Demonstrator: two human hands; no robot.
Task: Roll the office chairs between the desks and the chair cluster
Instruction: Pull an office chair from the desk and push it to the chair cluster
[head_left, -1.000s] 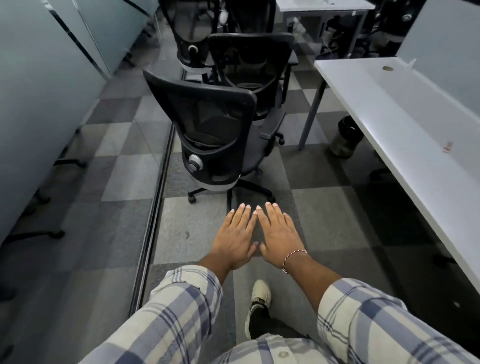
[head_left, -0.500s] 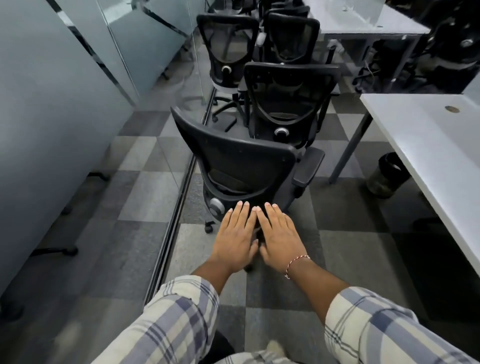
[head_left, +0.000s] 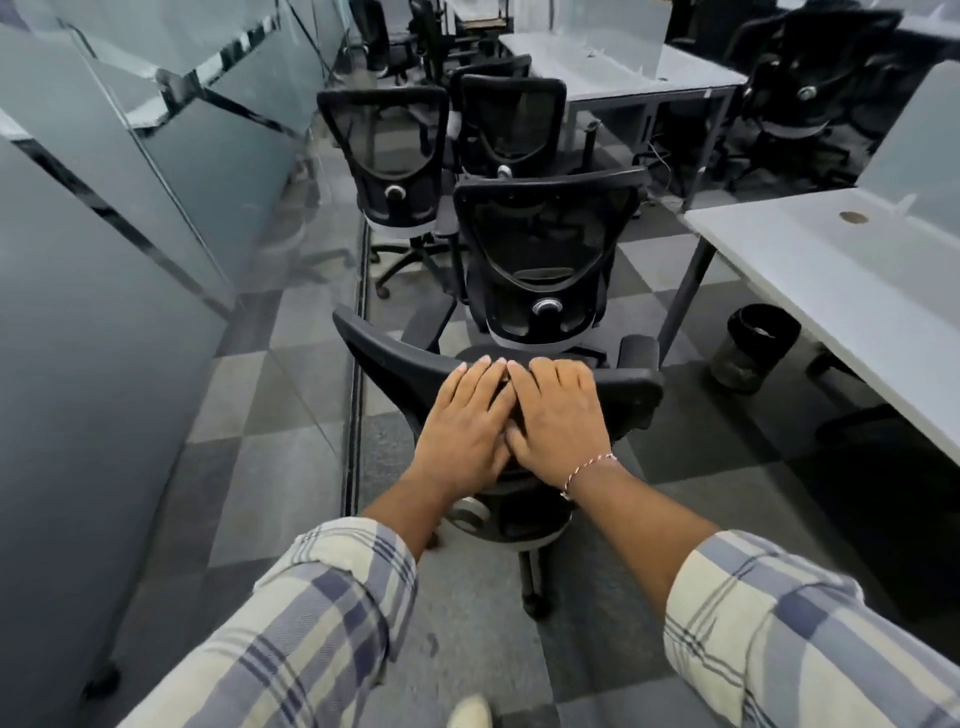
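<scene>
The nearest black mesh office chair (head_left: 384, 358) stands right in front of me with its back toward me. My left hand (head_left: 467, 421) and my right hand (head_left: 558, 415) lie side by side, flat on the top of its backrest, fingertips at the upper rim. Just beyond it a second black chair (head_left: 545, 249) stands with its back to me. Farther on, the chair cluster (head_left: 387, 150) fills the aisle, another chair (head_left: 511, 119) beside it. The near chair's seat is hidden under my hands and its backrest.
A white desk (head_left: 841, 270) runs along the right, with a black bin (head_left: 756, 348) under its near end. A frosted glass partition (head_left: 104, 260) lines the left. A further desk (head_left: 613, 67) and more chairs (head_left: 815, 78) stand at the back.
I have closed in on the near chair. My hands, held flat in the air a second ago, now rest on its backrest, and the chair sits closer to the one ahead.
</scene>
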